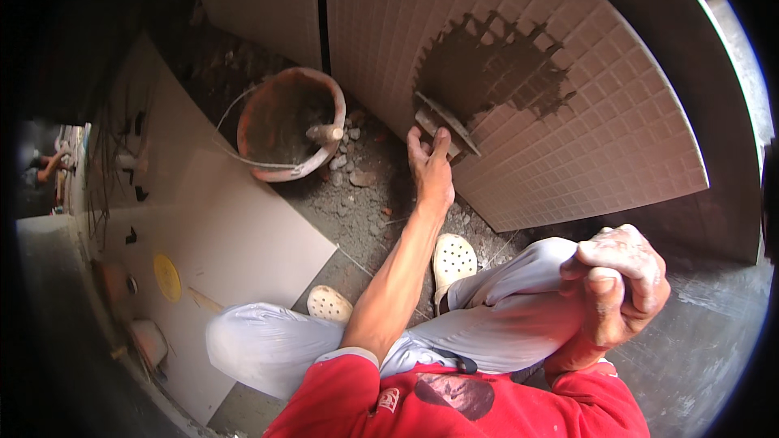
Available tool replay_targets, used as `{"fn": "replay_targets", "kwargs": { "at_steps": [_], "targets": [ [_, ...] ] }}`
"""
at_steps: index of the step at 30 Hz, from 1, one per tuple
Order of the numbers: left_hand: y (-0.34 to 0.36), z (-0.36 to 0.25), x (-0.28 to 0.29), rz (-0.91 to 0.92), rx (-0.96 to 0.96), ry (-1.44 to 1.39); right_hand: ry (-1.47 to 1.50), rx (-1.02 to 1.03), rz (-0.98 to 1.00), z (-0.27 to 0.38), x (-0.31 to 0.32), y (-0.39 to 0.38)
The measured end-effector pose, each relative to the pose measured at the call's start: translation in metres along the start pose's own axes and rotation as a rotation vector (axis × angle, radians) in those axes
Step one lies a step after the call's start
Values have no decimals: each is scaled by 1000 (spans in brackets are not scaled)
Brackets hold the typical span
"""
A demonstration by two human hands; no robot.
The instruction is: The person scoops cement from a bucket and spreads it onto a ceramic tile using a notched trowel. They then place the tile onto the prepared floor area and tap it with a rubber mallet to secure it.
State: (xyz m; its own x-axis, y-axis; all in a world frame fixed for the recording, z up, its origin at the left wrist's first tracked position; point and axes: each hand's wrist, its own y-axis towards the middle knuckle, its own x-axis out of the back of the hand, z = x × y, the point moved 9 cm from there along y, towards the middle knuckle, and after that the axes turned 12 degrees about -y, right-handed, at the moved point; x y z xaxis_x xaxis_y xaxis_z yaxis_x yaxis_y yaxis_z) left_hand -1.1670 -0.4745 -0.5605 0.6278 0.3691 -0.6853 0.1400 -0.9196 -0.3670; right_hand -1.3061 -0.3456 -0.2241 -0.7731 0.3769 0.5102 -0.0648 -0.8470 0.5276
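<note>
My left hand (432, 169) reaches forward with its fingers closed on a plastering trowel (448, 120). Its flat blade is seen nearly edge-on, against the back of a large tile (625, 105). A rough patch of wet grey mortar (495, 65) is spread over the upper middle of that gridded tile back, which leans at a slant. My right hand (623, 285) is curled into a fist above my right knee, with nothing visible in it, apart from the tile.
A bucket (334, 97) with a wire handle stands left of the tile, a wooden handle (324, 133) over its rim. Rubble (357, 170) lies beside it. A large smooth panel (219, 251) at left carries a yellow disc (167, 276). Another gridded tile (260, 0) stands behind.
</note>
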Motion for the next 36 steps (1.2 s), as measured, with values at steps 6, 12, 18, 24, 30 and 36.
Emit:
{"fn": "replay_targets", "kwargs": {
  "at_steps": [6, 12, 18, 24, 30, 36],
  "targets": [
    [-33, -95, -163, 286, -359, 297, 68, -110, 29, -5, 2, 3],
    [-92, -107, -229, 528, -460, 386, 46, -138, 48, -5, 5, 2],
    [-84, -129, -192, 651, -562, 251, 10, -126, 16, -8, 5, 5],
    [77, -227, -147, 401, -562, 281, 16, -168, 37, -14, -1, 5],
    [147, -289, -173, 403, -649, 477, 22, -173, 110, -23, -12, 10],
    [159, -298, -197, 394, -665, 701, 42, -195, 114, -29, -16, 14]
  ]
}}
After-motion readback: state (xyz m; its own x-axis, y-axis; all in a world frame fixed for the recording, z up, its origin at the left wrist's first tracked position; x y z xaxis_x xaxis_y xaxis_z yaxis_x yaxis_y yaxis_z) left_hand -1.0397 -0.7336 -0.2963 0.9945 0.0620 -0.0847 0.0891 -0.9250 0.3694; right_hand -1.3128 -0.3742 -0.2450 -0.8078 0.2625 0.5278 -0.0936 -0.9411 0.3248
